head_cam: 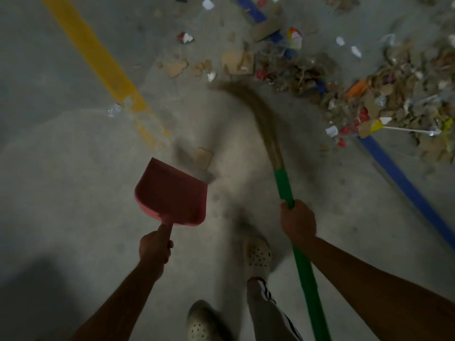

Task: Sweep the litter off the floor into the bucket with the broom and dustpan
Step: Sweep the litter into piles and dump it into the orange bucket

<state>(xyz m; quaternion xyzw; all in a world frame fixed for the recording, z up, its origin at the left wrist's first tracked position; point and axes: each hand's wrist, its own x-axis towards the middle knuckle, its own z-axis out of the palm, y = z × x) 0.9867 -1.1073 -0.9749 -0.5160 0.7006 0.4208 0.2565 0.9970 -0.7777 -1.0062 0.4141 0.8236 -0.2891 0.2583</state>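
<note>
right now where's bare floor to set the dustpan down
Mostly bare floor lies left of the yellow line, and between the dustpan and the broom, apart from one cardboard scrap. Crowded: the litter heap along the blue line, upper right.

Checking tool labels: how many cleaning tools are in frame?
2. The red dustpan is left of centre, gripped by the left hand; the green-handled broom is right of centre, gripped by the right hand. None looks hidden.

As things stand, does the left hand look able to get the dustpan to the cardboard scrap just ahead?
Probably yes. The left hand grips the red dustpan, whose front edge lies right beside the cardboard scrap; nothing lies between them.
</note>
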